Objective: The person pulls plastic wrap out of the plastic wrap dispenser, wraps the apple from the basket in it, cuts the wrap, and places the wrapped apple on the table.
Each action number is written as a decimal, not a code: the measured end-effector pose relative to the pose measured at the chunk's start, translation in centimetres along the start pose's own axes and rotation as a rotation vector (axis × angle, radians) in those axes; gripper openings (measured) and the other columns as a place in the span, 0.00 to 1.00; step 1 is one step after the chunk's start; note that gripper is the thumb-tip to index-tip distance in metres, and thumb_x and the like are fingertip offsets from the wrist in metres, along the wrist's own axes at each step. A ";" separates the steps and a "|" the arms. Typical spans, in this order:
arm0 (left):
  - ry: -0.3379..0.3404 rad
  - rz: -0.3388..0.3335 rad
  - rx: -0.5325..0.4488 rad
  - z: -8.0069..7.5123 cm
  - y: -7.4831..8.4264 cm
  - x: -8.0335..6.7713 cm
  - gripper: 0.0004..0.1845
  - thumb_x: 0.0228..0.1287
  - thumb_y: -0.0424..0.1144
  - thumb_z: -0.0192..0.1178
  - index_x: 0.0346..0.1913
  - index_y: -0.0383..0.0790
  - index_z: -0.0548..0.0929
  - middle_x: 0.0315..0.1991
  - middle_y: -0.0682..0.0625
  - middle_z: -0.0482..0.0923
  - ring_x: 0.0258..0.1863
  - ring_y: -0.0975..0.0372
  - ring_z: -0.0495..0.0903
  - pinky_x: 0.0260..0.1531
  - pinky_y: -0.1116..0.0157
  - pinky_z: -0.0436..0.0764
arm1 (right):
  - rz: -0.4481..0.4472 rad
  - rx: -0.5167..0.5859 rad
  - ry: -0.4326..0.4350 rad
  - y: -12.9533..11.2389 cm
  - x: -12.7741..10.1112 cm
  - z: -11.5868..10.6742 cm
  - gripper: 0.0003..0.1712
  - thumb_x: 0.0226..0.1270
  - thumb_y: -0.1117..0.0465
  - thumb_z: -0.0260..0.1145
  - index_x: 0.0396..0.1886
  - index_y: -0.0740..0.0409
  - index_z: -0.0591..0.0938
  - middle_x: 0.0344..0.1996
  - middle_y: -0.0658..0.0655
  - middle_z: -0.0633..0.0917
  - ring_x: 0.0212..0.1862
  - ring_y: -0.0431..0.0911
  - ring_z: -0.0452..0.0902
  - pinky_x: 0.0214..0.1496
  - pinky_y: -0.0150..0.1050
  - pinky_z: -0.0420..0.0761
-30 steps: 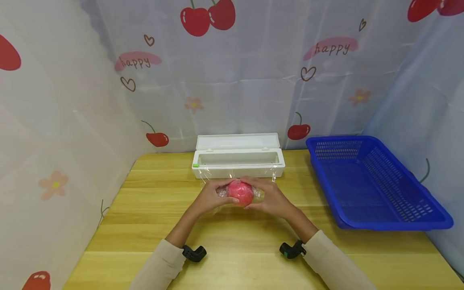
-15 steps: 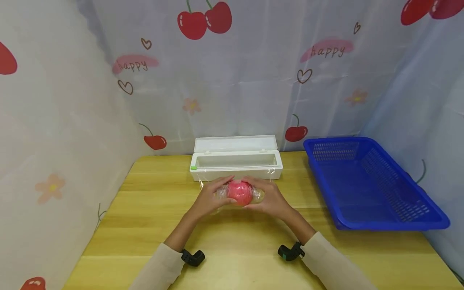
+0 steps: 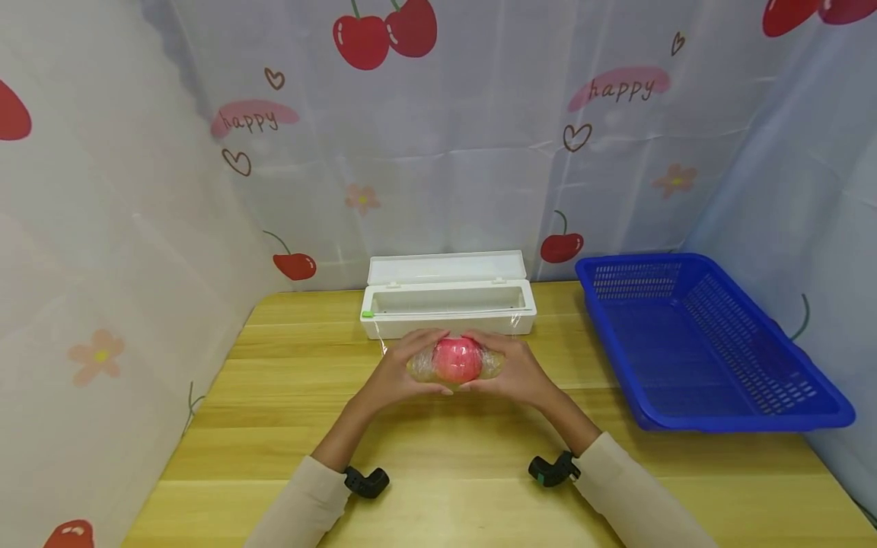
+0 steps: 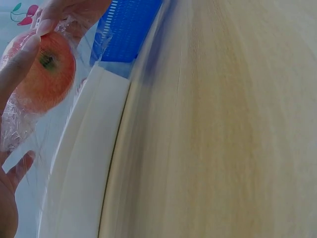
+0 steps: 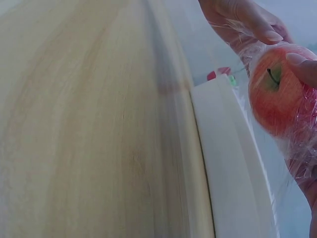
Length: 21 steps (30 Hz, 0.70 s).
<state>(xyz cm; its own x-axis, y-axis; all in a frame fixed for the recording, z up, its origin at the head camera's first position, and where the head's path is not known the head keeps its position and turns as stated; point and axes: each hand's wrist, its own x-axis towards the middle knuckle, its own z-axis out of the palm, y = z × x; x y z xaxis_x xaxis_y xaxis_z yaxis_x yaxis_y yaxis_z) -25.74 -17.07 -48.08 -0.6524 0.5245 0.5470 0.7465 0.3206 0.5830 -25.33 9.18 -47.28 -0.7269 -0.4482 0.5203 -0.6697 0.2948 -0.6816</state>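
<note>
A red apple (image 3: 457, 359) wrapped in clear cling film is held above the wooden table (image 3: 438, 449), just in front of the white film dispenser box (image 3: 448, 306). My left hand (image 3: 400, 371) grips its left side and my right hand (image 3: 517, 370) grips its right side, fingers curled over the film. In the left wrist view the apple (image 4: 45, 74) shows its stem end, with crumpled film around it. The right wrist view shows the same apple (image 5: 277, 93) between fingertips (image 5: 262, 30), above the box (image 5: 233, 163).
The dispenser box stands open with its lid up against the cherry-print curtain. A blue plastic basket (image 3: 699, 342) sits at the right of the table. Curtains close in the left, back and right sides.
Both hands have lifted the apple slightly and pulled the film tighter round it; the loose film towards the box is now gathered in.
</note>
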 end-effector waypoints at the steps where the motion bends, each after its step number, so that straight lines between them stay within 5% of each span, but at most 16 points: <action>1: 0.002 0.004 0.003 0.0 -0.1 0.0 0.51 0.40 0.44 0.86 0.72 0.45 0.73 0.67 0.50 0.74 0.67 0.55 0.72 0.64 0.54 0.77 | 0.008 0.007 -0.001 0.0 0.0 0.0 0.47 0.41 0.51 0.89 0.65 0.56 0.82 0.60 0.55 0.84 0.61 0.53 0.80 0.59 0.48 0.83; 21: 0.063 0.107 -0.081 0.2 0.3 0.4 0.42 0.41 0.39 0.85 0.65 0.39 0.81 0.63 0.45 0.77 0.64 0.53 0.75 0.63 0.56 0.78 | 0.084 0.016 -0.044 -0.2 0.0 -0.4 0.46 0.41 0.45 0.88 0.62 0.55 0.84 0.55 0.51 0.86 0.56 0.47 0.83 0.56 0.43 0.85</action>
<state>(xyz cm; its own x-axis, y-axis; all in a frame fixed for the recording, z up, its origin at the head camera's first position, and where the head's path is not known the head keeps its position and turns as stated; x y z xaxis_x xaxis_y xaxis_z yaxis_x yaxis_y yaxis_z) -25.69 -16.60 -47.81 -0.5783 0.5007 0.6442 0.8011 0.1993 0.5643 -25.21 9.45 -46.96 -0.7728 -0.4596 0.4377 -0.6037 0.3193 -0.7305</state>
